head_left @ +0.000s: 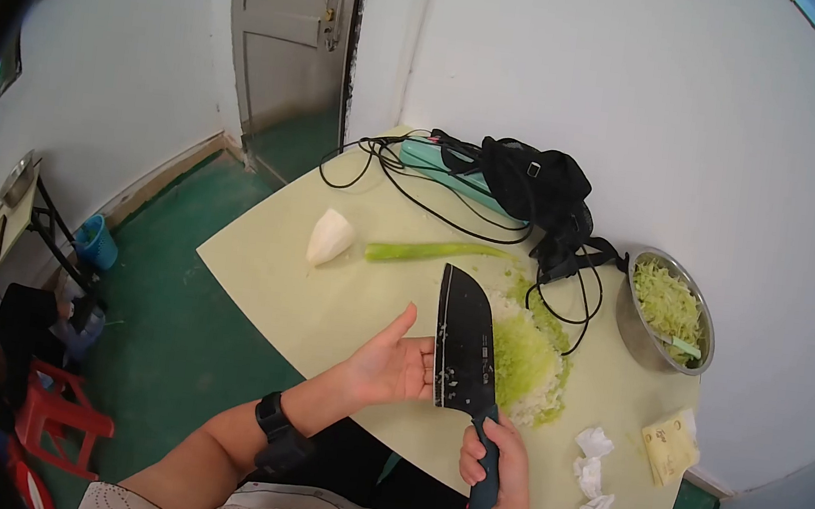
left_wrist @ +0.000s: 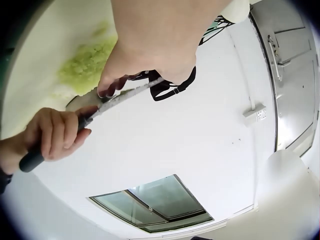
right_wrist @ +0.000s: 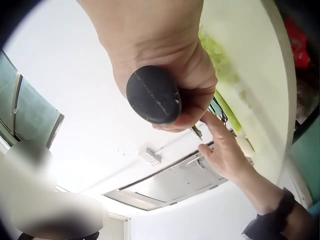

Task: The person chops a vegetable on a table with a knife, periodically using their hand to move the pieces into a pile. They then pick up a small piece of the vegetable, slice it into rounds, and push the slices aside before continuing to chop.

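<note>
My right hand [head_left: 507,467] grips the dark handle of a broad black kitchen knife [head_left: 464,357], its blade raised and pointing away from me. Bits of vegetable cling to the blade near its edge. My left hand [head_left: 393,365] is palm up beside the blade, thumb spread, with its fingertips reaching behind the edge. In the left wrist view the left fingers [left_wrist: 111,86] lie right at the blade. Below and beyond the knife, a pile of finely chopped green and white vegetable [head_left: 528,364] is spread on the pale yellow tabletop [head_left: 266,259].
A white vegetable chunk [head_left: 331,238] and a long green stalk [head_left: 438,252] lie farther back. Behind them are a black strapped bag [head_left: 542,179] and cables. At right stand a metal bowl [head_left: 636,326] of shredded vegetable, crumpled tissues [head_left: 589,476] and a yellow packet [head_left: 669,447].
</note>
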The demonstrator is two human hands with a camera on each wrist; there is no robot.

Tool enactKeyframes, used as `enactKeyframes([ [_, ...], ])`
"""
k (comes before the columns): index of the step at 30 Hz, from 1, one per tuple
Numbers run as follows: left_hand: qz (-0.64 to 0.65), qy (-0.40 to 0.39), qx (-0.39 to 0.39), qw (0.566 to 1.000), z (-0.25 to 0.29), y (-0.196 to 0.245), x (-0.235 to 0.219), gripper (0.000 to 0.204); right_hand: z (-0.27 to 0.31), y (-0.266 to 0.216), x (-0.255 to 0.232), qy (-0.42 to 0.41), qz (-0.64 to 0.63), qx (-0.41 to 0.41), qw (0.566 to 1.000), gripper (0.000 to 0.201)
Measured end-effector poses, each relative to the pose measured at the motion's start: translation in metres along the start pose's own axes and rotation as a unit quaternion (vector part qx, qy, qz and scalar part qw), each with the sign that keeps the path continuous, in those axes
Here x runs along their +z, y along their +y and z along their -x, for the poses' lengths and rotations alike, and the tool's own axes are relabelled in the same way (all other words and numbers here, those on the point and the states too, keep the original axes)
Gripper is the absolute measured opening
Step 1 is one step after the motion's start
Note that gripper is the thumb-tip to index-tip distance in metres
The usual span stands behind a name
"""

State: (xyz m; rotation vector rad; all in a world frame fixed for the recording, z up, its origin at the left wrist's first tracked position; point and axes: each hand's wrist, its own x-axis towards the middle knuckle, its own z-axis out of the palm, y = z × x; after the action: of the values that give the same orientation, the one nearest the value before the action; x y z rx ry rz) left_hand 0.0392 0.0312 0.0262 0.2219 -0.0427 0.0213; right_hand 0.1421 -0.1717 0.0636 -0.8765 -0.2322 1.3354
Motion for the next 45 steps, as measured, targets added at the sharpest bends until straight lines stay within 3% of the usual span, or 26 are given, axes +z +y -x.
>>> enactKeyframes([
  [2, -0.006, -0.025, -0.011, 1.0, -0.002, -0.002, 0.003, 0.081, -0.001, 0.004, -0.006, 0.015, 0.007, -0.001, 1.0, 0.023],
  [5, -0.041, 0.06, 0.0, 0.997, 0.003, -0.005, 0.0, 0.079, -0.001, 0.008, -0.009, 0.023, 0.008, 0.001, 1.0, 0.019],
  [14, -0.125, 0.118, 0.027, 0.985, 0.019, 0.008, -0.009, 0.064, 0.003, 0.008, -0.024, 0.055, 0.01, -0.081, 0.995, 0.018],
  [17, -0.315, 0.197, 0.046, 0.927, 0.021, 0.009, -0.007, 0.055, 0.014, 0.011, -0.024, 0.08, 0.022, -0.1, 0.992, 0.019],
  [20, -0.525, 0.234, 0.088, 0.814, 0.016, 0.005, -0.002, 0.05, 0.022, 0.019, -0.031, 0.079, 0.033, -0.111, 0.99, 0.018],
  [23, -0.603, 0.189, 0.048, 0.774, 0.013, 0.006, -0.008, 0.049, 0.024, 0.025, -0.036, 0.099, 0.026, -0.101, 0.99, 0.015],
  [26, -0.728, 0.155, 0.042, 0.666, 0.01, 0.003, -0.008, 0.047, 0.025, 0.027, -0.039, 0.104, 0.023, -0.101, 0.989, 0.014],
  [29, -0.779, 0.116, 0.041, 0.615, 0.013, 0.002, -0.004, 0.045, 0.025, 0.028, -0.042, 0.091, 0.02, -0.103, 0.99, 0.013],
  [32, -0.76, 0.118, 0.076, 0.635, 0.017, 0.001, -0.01, 0.045, 0.023, 0.029, -0.04, 0.087, 0.034, -0.105, 0.99, 0.012],
  [35, -0.708, 0.118, 0.133, 0.683, 0.018, 0.003, -0.02, 0.044, 0.021, 0.031, -0.04, 0.079, 0.076, -0.109, 0.988, 0.013],
  [37, -0.728, 0.125, 0.14, 0.659, 0.017, 0.005, -0.02, 0.04, 0.022, 0.032, -0.038, 0.084, 0.144, -0.114, 0.979, 0.017],
  [38, -0.738, 0.127, 0.144, 0.647, 0.017, 0.007, -0.019, 0.038, 0.025, 0.033, -0.033, 0.094, 0.195, -0.118, 0.969, 0.021],
  [39, -0.782, 0.138, 0.146, 0.59, 0.019, 0.009, -0.016, 0.035, 0.027, 0.034, -0.027, 0.104, 0.244, -0.122, 0.956, 0.025],
  [40, -0.822, 0.147, 0.147, 0.529, 0.021, 0.011, -0.011, 0.032, 0.028, 0.034, -0.02, 0.112, 0.387, -0.211, 0.891, 0.031],
  [41, -0.859, 0.153, 0.148, 0.465, 0.022, 0.014, -0.008, 0.029, 0.03, 0.035, -0.011, 0.119, 0.515, -0.294, 0.796, 0.036],
  [42, -0.868, 0.143, 0.153, 0.45, 0.023, 0.015, -0.009, 0.029, 0.033, 0.036, -0.002, 0.126, 0.627, -0.366, 0.676, 0.042],
  [45, -0.886, 0.098, 0.164, 0.423, 0.023, 0.012, -0.01, 0.03, 0.048, 0.028, 0.035, 0.144, 0.776, -0.275, 0.549, 0.05],
])
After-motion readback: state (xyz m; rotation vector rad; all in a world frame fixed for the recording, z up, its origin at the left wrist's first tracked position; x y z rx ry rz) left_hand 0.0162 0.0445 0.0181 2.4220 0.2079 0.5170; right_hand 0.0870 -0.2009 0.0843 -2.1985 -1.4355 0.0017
